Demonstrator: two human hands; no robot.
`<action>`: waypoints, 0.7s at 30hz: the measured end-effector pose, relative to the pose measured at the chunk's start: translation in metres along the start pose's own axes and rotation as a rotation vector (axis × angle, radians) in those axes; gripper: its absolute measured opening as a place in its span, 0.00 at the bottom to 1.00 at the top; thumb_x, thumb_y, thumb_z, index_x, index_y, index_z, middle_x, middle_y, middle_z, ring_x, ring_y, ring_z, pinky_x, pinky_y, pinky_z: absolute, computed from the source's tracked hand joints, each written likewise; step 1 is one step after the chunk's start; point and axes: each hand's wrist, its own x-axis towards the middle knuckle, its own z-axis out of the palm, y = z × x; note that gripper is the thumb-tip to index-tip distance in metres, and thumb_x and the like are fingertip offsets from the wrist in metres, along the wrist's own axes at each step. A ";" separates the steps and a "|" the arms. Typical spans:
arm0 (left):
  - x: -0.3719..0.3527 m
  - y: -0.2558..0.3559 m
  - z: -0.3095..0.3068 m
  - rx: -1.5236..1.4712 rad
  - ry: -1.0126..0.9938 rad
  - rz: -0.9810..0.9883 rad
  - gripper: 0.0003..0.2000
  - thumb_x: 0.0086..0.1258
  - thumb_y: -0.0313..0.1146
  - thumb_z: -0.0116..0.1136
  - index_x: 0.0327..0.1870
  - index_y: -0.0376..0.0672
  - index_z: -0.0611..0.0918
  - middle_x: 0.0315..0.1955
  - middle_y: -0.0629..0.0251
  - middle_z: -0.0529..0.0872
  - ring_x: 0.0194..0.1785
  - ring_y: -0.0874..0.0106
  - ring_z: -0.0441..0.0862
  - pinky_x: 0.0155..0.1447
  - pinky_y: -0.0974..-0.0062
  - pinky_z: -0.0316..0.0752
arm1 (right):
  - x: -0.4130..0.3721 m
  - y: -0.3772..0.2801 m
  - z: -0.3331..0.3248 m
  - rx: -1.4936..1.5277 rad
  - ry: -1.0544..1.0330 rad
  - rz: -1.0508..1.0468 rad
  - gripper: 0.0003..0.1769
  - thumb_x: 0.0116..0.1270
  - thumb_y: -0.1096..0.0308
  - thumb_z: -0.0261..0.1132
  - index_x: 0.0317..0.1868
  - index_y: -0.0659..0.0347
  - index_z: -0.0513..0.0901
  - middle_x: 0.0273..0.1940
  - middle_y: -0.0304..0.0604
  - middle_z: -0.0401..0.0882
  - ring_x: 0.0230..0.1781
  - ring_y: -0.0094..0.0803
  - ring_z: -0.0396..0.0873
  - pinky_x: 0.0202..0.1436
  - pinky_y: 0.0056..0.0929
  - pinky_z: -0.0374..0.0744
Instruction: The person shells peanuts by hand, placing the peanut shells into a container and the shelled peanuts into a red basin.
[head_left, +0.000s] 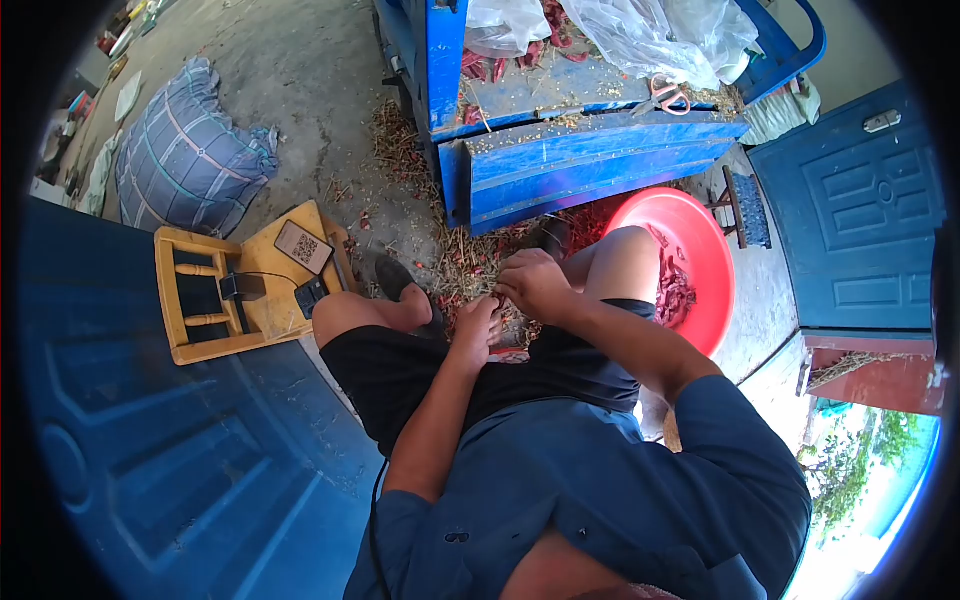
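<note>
My left hand (pixel 476 328) and my right hand (pixel 535 284) meet above my lap, between the knees. Their fingers are closed and nearly touching at the tips. Whatever small thing they pinch is too hidden to make out. Something reddish (pixel 509 355) shows in my lap just below the left hand. Beside my right knee stands a red plastic basin (pixel 712 255) with dark red dried pieces (pixel 677 290) in it, which look like dried chili peppers.
A blue metal cart bed (pixel 600 160) ahead bears red pieces, plastic bags (pixel 650 35) and scissors (pixel 664 97). Dry stalks (pixel 465 260) litter the floor. Left are a wooden chair (pixel 270 245) with a QR-code card (pixel 303 247) and a stuffed plaid sack (pixel 190 150).
</note>
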 end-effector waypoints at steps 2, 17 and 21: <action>-0.002 0.004 0.003 0.023 -0.009 0.005 0.06 0.72 0.35 0.54 0.32 0.50 0.74 0.16 0.80 0.64 0.14 0.85 0.56 0.17 0.82 0.49 | 0.008 0.005 -0.007 -0.106 -0.004 -0.327 0.05 0.58 0.65 0.68 0.30 0.55 0.84 0.35 0.35 0.81 0.43 0.38 0.80 0.50 0.40 0.75; -0.004 0.015 -0.011 0.123 0.023 -0.002 0.06 0.70 0.32 0.51 0.30 0.49 0.73 0.14 0.79 0.63 0.13 0.83 0.58 0.17 0.81 0.51 | 0.007 0.044 -0.046 -0.080 -0.559 0.089 0.24 0.61 0.68 0.68 0.60 0.56 0.81 0.39 0.51 0.83 0.43 0.48 0.85 0.46 0.45 0.81; -0.005 0.021 -0.021 0.033 -0.019 0.124 0.06 0.70 0.31 0.51 0.30 0.48 0.73 0.15 0.79 0.64 0.13 0.84 0.57 0.17 0.82 0.50 | -0.015 0.042 -0.004 -0.044 -0.124 0.050 0.30 0.62 0.67 0.69 0.67 0.54 0.78 0.45 0.51 0.83 0.44 0.46 0.86 0.49 0.44 0.82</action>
